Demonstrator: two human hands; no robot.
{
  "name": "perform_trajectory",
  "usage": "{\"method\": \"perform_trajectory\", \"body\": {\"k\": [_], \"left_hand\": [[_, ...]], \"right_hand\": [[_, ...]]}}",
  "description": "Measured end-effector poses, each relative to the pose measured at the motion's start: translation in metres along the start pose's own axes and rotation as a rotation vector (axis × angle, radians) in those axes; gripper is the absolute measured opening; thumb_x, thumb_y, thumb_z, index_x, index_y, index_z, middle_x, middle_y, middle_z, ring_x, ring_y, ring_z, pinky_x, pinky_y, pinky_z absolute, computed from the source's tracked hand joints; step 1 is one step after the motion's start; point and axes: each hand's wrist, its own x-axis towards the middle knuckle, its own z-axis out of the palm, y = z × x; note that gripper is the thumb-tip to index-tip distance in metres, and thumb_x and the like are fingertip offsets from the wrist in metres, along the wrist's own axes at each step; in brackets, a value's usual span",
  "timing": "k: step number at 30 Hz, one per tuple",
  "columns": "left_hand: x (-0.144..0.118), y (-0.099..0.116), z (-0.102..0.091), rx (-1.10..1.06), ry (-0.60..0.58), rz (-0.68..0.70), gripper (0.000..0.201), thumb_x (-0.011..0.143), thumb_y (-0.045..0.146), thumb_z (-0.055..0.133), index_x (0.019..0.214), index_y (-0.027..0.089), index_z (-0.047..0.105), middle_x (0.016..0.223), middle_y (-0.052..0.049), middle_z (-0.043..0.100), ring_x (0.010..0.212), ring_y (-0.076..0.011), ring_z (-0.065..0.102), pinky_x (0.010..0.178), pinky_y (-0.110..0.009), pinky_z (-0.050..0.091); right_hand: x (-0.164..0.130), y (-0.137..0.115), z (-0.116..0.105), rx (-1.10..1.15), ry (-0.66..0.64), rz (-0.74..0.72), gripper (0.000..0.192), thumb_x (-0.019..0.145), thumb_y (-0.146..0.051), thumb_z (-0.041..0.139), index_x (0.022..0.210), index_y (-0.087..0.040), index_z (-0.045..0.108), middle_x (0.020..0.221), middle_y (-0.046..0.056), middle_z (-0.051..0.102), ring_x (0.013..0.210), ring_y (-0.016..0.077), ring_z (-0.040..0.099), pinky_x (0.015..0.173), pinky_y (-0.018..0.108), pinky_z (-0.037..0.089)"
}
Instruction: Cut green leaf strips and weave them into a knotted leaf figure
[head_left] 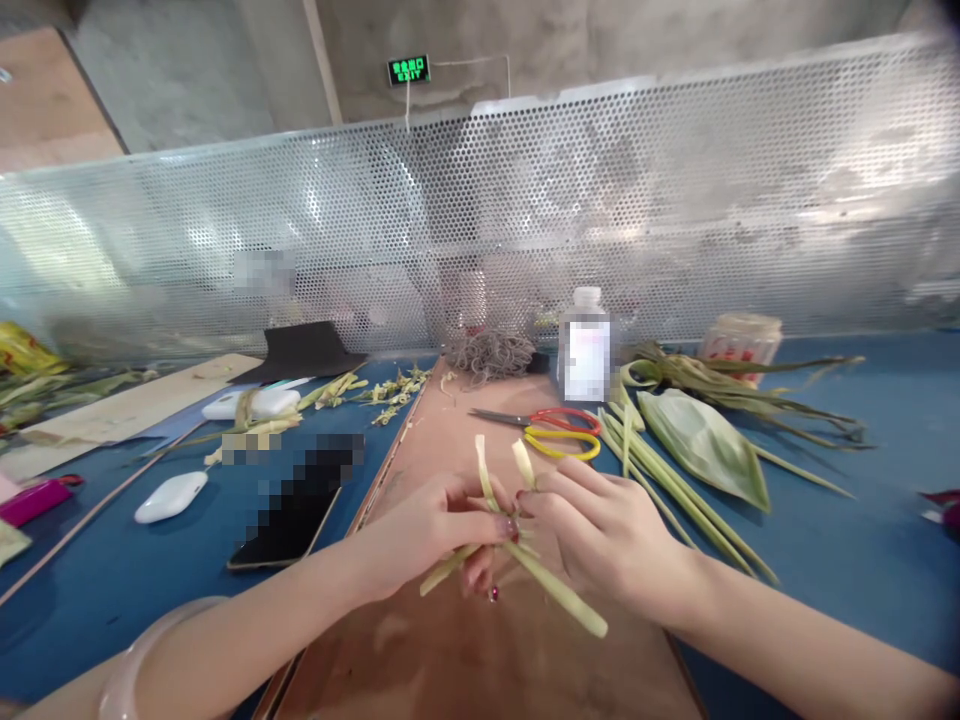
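Note:
Pale green leaf strips (559, 590) cross one another between my two hands, above the brown board. My left hand (457, 525) is closed, its thumb and fingers pinching the strips where they cross. From the other side my right hand (592, 515) pinches a short, upright strip end (523, 465) between thumb and fingers. One long strip slants down to the right and another end pokes out to the lower left. The crossing itself is partly hidden by my fingers. Scissors (559, 430) with red and yellow handles lie just beyond my hands.
The brown board (480, 660) lies on a blue table (67, 620). A phone (300, 510) and a white case (171, 497) are on the left. A bottle (585, 350), tangled cord (491, 355), a broad leaf (701, 445), long stalks (697, 500) and a jar (742, 340) stand or lie farther back, before a perforated metal screen (337, 230).

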Motion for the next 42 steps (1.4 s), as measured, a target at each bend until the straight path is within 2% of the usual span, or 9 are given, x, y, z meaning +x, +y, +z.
{"method": "perform_trajectory", "body": {"k": [6, 9, 11, 13, 16, 21, 26, 33, 42], "left_hand": [[0.000, -0.004, -0.002, 0.010, 0.061, 0.009, 0.008, 0.081, 0.023, 0.061, 0.081, 0.015, 0.060, 0.046, 0.005, 0.052, 0.043, -0.0086, 0.050, 0.055, -0.027, 0.051], [0.002, -0.005, -0.004, 0.022, 0.162, 0.028, 0.015, 0.082, 0.030, 0.061, 0.082, 0.015, 0.059, 0.045, 0.005, 0.052, 0.045, -0.0095, 0.052, 0.057, -0.027, 0.049], [0.003, -0.004, -0.004, 0.042, 0.198, 0.025, 0.020, 0.083, 0.034, 0.060, 0.082, 0.015, 0.059, 0.050, 0.003, 0.055, 0.049, -0.0105, 0.054, 0.058, -0.027, 0.048], [0.004, -0.004, -0.004, 0.059, 0.202, 0.023, 0.025, 0.086, 0.039, 0.055, 0.081, 0.015, 0.058, 0.055, 0.001, 0.058, 0.053, -0.0120, 0.055, 0.058, -0.027, 0.046], [0.003, -0.003, -0.003, 0.101, 0.216, 0.032, 0.034, 0.089, 0.045, 0.046, 0.078, 0.015, 0.057, 0.056, -0.001, 0.059, 0.055, -0.0139, 0.056, 0.060, -0.028, 0.046], [0.002, -0.004, -0.002, 0.274, 0.297, 0.074, 0.031, 0.089, 0.046, 0.048, 0.088, 0.016, 0.057, 0.062, 0.000, 0.061, 0.058, -0.0139, 0.059, 0.062, -0.028, 0.046], [0.005, -0.002, -0.002, 0.272, 0.155, 0.030, 0.034, 0.083, 0.044, 0.058, 0.099, 0.014, 0.056, 0.062, -0.001, 0.063, 0.053, -0.0119, 0.056, 0.055, -0.025, 0.045], [0.006, -0.003, -0.007, 0.250, 0.130, -0.024, 0.034, 0.081, 0.046, 0.061, 0.084, 0.012, 0.061, 0.062, -0.003, 0.065, 0.053, -0.0098, 0.057, 0.050, -0.020, 0.039], [0.007, -0.001, -0.008, 0.282, 0.161, -0.055, 0.029, 0.081, 0.042, 0.061, 0.087, 0.014, 0.063, 0.054, 0.001, 0.062, 0.045, -0.0074, 0.051, 0.043, -0.018, 0.033]], "right_hand": [[0.002, 0.003, -0.002, 0.053, -0.024, 0.033, 0.019, 0.092, -0.013, 0.038, 0.093, -0.013, 0.056, 0.076, 0.008, 0.065, 0.069, 0.0193, 0.057, 0.057, 0.027, 0.046], [0.000, -0.001, 0.001, 0.170, -0.030, 0.263, 0.018, 0.095, -0.022, 0.040, 0.104, -0.011, 0.051, 0.080, 0.008, 0.065, 0.070, 0.0182, 0.061, 0.056, 0.026, 0.047], [-0.001, -0.006, 0.005, 0.265, -0.085, 0.441, 0.016, 0.093, -0.028, 0.045, 0.099, -0.014, 0.050, 0.076, 0.006, 0.063, 0.065, 0.0170, 0.061, 0.052, 0.025, 0.046], [-0.001, -0.011, 0.008, 0.360, -0.206, 0.520, 0.014, 0.092, -0.030, 0.049, 0.090, -0.017, 0.052, 0.076, 0.004, 0.063, 0.065, 0.0168, 0.061, 0.053, 0.025, 0.047], [0.000, -0.016, 0.011, 0.444, -0.309, 0.533, 0.014, 0.093, -0.025, 0.045, 0.085, -0.019, 0.054, 0.081, 0.005, 0.065, 0.070, 0.0172, 0.064, 0.060, 0.026, 0.049], [0.003, -0.018, 0.012, 0.482, -0.295, 0.580, 0.014, 0.093, -0.017, 0.042, 0.090, -0.019, 0.055, 0.082, 0.005, 0.067, 0.071, 0.0176, 0.066, 0.062, 0.027, 0.050], [0.001, -0.021, 0.015, 0.502, -0.332, 0.618, 0.013, 0.092, -0.016, 0.043, 0.087, -0.017, 0.055, 0.081, 0.005, 0.069, 0.067, 0.0169, 0.066, 0.059, 0.026, 0.048], [0.001, -0.022, 0.010, 0.640, -0.313, 0.632, 0.016, 0.091, -0.012, 0.044, 0.087, -0.020, 0.057, 0.081, -0.001, 0.069, 0.066, 0.0112, 0.062, 0.061, 0.021, 0.044], [0.002, -0.022, 0.004, 0.559, -0.301, 0.669, 0.022, 0.090, -0.012, 0.043, 0.070, -0.019, 0.052, 0.050, -0.004, 0.053, 0.044, 0.0108, 0.050, 0.047, 0.022, 0.036]]}}
